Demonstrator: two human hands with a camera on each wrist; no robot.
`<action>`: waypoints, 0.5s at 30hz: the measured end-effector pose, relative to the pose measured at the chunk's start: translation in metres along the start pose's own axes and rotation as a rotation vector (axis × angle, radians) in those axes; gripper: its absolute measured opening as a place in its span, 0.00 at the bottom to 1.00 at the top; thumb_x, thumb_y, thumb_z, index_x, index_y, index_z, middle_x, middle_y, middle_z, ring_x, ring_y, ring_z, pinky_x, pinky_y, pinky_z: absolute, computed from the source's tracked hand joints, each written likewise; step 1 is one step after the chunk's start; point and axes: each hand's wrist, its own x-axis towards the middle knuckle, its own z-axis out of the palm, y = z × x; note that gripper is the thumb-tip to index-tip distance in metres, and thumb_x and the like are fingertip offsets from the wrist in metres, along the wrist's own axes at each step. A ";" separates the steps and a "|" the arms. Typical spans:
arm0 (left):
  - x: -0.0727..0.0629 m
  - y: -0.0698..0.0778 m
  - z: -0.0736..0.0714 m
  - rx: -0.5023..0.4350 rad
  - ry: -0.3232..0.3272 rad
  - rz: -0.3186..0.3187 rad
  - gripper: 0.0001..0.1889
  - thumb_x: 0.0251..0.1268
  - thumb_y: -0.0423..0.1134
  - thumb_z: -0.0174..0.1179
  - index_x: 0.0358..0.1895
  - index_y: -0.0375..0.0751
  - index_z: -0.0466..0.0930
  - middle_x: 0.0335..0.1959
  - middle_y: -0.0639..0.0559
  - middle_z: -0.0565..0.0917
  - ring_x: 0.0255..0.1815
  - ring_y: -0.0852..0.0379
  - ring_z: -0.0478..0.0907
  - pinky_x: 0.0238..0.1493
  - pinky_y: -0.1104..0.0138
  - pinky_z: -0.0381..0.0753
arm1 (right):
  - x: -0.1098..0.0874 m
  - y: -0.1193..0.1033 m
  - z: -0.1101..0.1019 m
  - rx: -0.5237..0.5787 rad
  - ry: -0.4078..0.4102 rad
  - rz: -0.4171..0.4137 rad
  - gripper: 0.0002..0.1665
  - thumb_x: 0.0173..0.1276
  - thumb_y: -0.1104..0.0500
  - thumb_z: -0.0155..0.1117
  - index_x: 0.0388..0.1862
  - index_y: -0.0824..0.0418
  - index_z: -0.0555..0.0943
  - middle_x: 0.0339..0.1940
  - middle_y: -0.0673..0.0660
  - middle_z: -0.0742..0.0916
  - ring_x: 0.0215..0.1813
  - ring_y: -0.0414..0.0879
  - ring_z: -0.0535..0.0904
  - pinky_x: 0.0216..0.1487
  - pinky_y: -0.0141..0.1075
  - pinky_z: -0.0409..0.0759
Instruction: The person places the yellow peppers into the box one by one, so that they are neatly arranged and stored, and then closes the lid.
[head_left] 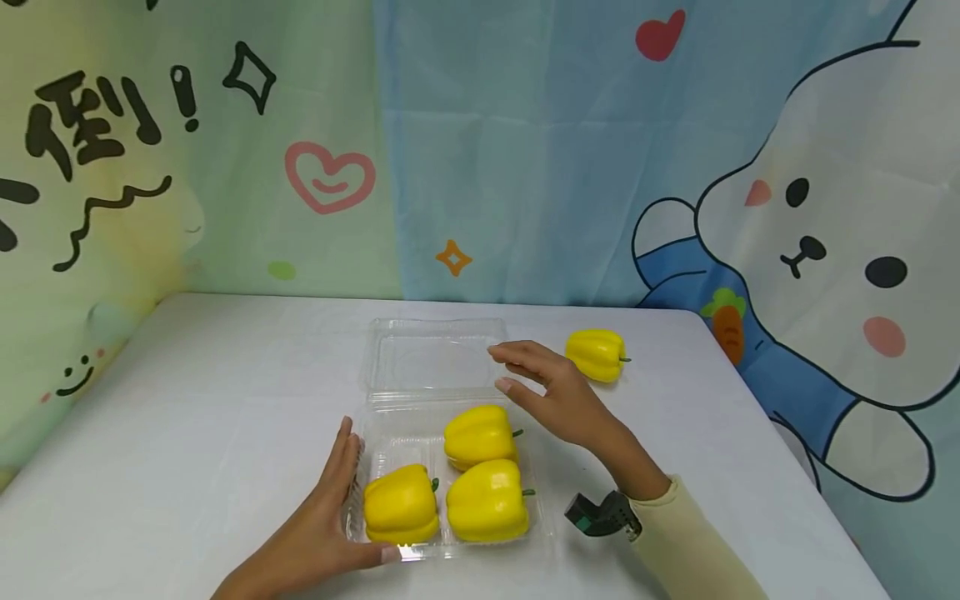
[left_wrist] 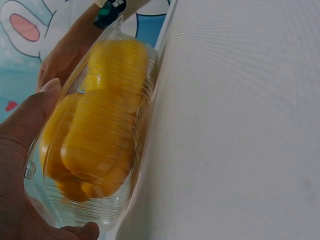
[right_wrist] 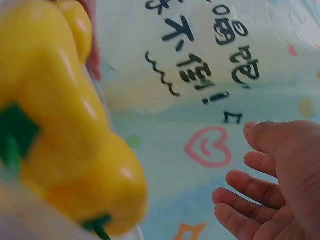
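Observation:
A clear plastic clamshell box [head_left: 390, 454] lies with its lid [head_left: 435, 354] folded back. Inside are three yellow bell peppers: one at front left [head_left: 402, 504], one at front right [head_left: 489, 502], one behind it [head_left: 480, 437]. My left hand [head_left: 318, 517] rests against the box's left side, fingers along the wall and thumb at the front edge. In the left wrist view that hand [left_wrist: 22, 165] spans the ribbed wall. My right hand [head_left: 558, 396] hovers empty over the lid's right edge, near the rear pepper. The right wrist view shows its fingers [right_wrist: 252, 190] loosely bent, apart from the peppers.
Another yellow bell pepper [head_left: 594, 354] lies on the white table [head_left: 240, 400] behind my right hand. A cartoon-printed curtain [head_left: 517, 167] hangs beyond the table's back edge. A dark device [head_left: 603, 515] is strapped to my right wrist.

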 end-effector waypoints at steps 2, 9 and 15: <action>0.000 0.000 0.000 -0.002 0.005 0.003 0.74 0.35 0.63 0.76 0.78 0.48 0.27 0.78 0.51 0.29 0.76 0.41 0.38 0.65 0.43 0.51 | -0.001 0.004 -0.007 -0.011 0.037 0.014 0.24 0.70 0.64 0.62 0.65 0.63 0.75 0.61 0.56 0.79 0.61 0.50 0.75 0.60 0.40 0.74; -0.001 -0.002 0.001 0.004 0.012 0.041 0.73 0.36 0.63 0.76 0.79 0.44 0.30 0.79 0.50 0.28 0.77 0.39 0.39 0.65 0.42 0.52 | -0.004 0.003 -0.031 0.001 0.137 0.077 0.24 0.69 0.70 0.60 0.64 0.71 0.73 0.60 0.64 0.78 0.62 0.56 0.75 0.60 0.44 0.74; 0.000 -0.002 0.002 -0.009 0.015 0.039 0.73 0.36 0.62 0.77 0.79 0.46 0.29 0.79 0.51 0.28 0.77 0.41 0.39 0.65 0.43 0.52 | -0.005 -0.003 -0.047 -0.082 0.209 0.086 0.24 0.65 0.74 0.62 0.60 0.76 0.74 0.58 0.69 0.78 0.60 0.59 0.76 0.57 0.48 0.74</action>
